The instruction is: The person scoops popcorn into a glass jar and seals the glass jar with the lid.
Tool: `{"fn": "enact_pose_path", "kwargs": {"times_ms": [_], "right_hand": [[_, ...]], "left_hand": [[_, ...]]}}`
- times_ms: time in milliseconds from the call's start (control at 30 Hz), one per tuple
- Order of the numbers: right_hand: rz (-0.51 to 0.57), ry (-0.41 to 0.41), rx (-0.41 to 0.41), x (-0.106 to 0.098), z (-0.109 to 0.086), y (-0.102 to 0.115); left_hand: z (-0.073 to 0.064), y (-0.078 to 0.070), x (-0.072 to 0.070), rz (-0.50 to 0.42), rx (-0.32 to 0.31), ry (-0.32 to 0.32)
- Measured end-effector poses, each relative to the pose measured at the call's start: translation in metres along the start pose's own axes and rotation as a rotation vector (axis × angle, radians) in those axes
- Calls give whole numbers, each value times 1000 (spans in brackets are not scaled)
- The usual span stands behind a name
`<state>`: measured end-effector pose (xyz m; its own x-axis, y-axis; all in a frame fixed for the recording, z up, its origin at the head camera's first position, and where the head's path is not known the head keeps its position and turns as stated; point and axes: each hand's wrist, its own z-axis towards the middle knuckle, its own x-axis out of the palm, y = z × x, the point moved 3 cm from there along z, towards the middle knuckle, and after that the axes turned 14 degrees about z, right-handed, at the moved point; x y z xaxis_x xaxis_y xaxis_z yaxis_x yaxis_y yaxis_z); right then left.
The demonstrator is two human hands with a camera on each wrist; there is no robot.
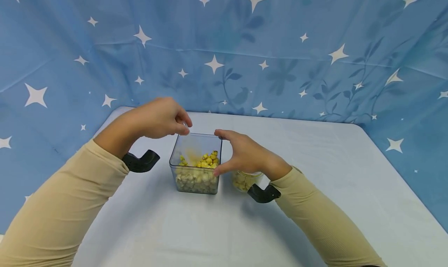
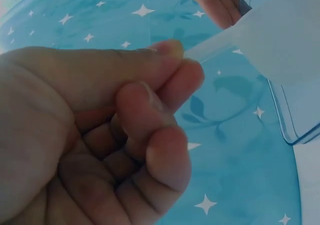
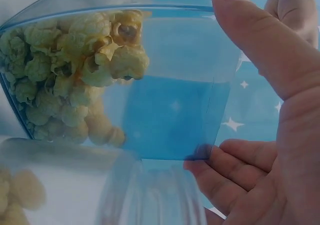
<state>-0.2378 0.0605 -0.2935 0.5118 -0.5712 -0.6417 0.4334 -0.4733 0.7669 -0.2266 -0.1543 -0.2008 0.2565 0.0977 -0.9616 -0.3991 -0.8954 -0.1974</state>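
Observation:
A clear square container (image 1: 204, 142) stands on the table, partly filled with yellowish popcorn (image 1: 209, 160). My right hand (image 1: 246, 152) grips its right side, thumb at the near corner and fingers at the far one. Over the container's left rim, my left hand (image 1: 159, 117) pinches the thin handle of a translucent plastic scoop (image 2: 280, 40) between thumb and forefinger; the other fingers curl below. The scoop's bowl blurs inside the container in the head view. Beneath my right hand is a clear jar (image 1: 241, 182) of popcorn, its top partly hidden.
A white cloth covers the table (image 1: 224, 228). Close behind its far edge hangs a blue curtain (image 1: 297, 37) with white stars. Black wrist mounts (image 1: 142, 162) stick out below both sleeves, the right one overlapping the jar in the head view.

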Motion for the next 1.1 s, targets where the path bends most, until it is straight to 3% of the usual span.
{"fn": "enact_pose_path", "kwargs": {"times_ms": [267,600,800,1100], "right_hand": [[4,-7,7,1,-1,2],[6,-12,8,1,-2,2],[10,-13,17,1,-2,2],[36,-22,6,2,-4,1]], "left_hand": [[-2,9,0,-99,2,41],[12,19,20,-222,-40,80],[9,25,35,-304,-56,99],[0,31,39,-290,2,112]]}}
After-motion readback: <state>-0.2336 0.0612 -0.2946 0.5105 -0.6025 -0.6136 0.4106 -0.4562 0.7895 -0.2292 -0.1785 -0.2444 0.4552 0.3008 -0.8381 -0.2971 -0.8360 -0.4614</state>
